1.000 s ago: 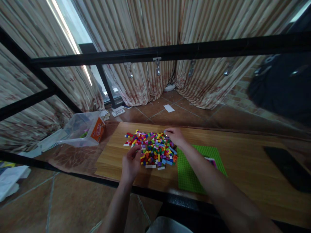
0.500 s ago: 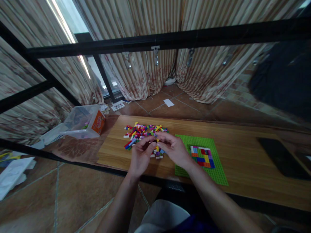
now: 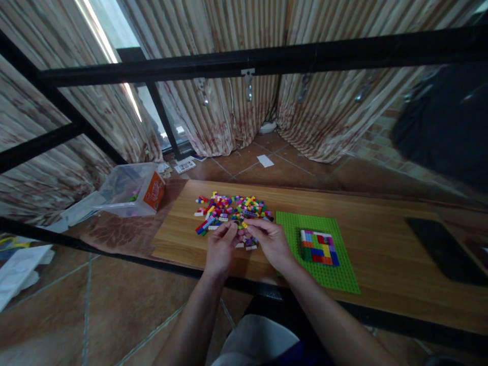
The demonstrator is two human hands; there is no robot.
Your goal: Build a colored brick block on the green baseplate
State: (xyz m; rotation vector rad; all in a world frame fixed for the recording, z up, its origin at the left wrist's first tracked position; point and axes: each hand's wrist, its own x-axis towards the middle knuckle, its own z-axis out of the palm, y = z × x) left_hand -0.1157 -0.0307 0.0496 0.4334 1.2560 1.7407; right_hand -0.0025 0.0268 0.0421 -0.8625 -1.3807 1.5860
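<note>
A pile of small coloured bricks (image 3: 229, 209) lies on the wooden table (image 3: 381, 239). My left hand (image 3: 220, 248) and my right hand (image 3: 268, 239) meet at the pile's near edge, fingertips pinched together on a small yellow brick (image 3: 244, 225). To the right lies a green baseplate (image 3: 293, 229) with a square patch of coloured bricks (image 3: 319, 247) pressed onto it. My right hand's wrist overlaps the baseplate's left edge.
A clear plastic box with an orange label (image 3: 131, 190) stands at the table's left end. A black flat device (image 3: 442, 249) lies at the right. A black metal frame bar (image 3: 267, 61) crosses overhead. Striped curtains and tiled floor lie behind.
My right hand came back from the pile's far side and joined my left hand at the near edge. Both hands now pinch a small brick between them.
</note>
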